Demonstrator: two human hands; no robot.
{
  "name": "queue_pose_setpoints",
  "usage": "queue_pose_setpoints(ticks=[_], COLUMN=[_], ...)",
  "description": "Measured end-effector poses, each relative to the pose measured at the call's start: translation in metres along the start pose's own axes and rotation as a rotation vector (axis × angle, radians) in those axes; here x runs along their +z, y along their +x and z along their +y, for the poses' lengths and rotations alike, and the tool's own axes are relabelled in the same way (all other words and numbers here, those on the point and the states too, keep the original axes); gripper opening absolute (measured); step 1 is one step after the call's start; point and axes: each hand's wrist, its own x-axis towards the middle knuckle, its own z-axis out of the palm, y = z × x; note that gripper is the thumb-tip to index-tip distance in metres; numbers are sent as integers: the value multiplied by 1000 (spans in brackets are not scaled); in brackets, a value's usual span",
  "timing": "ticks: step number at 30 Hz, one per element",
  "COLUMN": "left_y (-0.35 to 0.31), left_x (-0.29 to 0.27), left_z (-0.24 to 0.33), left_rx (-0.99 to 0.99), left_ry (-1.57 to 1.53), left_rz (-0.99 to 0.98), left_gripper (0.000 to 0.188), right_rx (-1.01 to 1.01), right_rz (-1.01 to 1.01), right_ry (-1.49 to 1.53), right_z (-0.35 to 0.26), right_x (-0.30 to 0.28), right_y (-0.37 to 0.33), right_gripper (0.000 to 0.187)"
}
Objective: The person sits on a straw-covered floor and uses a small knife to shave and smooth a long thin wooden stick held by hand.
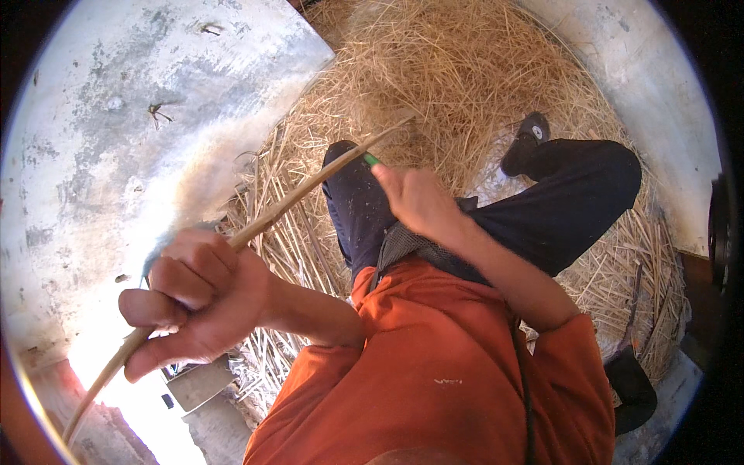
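A long, slightly curved wooden stick (pixel 310 184) slants from the lower left up to the middle, thinning toward its far end. My left hand (pixel 221 298) is closed around it, with its lower part coming out below my fingers toward the left rim. My right hand (pixel 422 203) is closed beside the stick's far part, above my lap. At its thumb and fingertips shows a small green thing (pixel 370 159), against or very close to the stick. Most of that thing is hidden, so its kind cannot be made out.
Dry straw (pixel 434 62) covers the floor ahead. Cut stalks (pixel 302 240) lie beside my dark-trousered legs (pixel 573 186). A worn pale wall or slab (pixel 93 155) stands at left, another pale surface (pixel 635 85) at right. A dark object (pixel 632 391) lies at lower right.
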Motion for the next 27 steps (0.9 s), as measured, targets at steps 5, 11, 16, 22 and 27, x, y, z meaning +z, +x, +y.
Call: queue_pose_setpoints(ticks=[5, 11, 16, 22, 27], left_y=[1, -2, -3, 0, -2], left_x=[-3, 0, 4, -2, 10], left_z=[3, 7, 0, 4, 2], left_rx=[4, 0, 0, 23, 10], left_ry=[31, 36, 47, 59, 70], left_rz=[13, 27, 16, 38, 31], left_gripper=[52, 52, 51, 51, 51], right_rx=[30, 174, 204, 270, 193], right_rz=[-59, -97, -86, -126, -138], right_ry=[-134, -186, -259, -274, -442], right_z=[14, 57, 102, 108, 207], right_x=[-11, 1, 16, 32, 40], right_y=[19, 32, 53, 50, 46], right_gripper=[62, 71, 73, 62, 34])
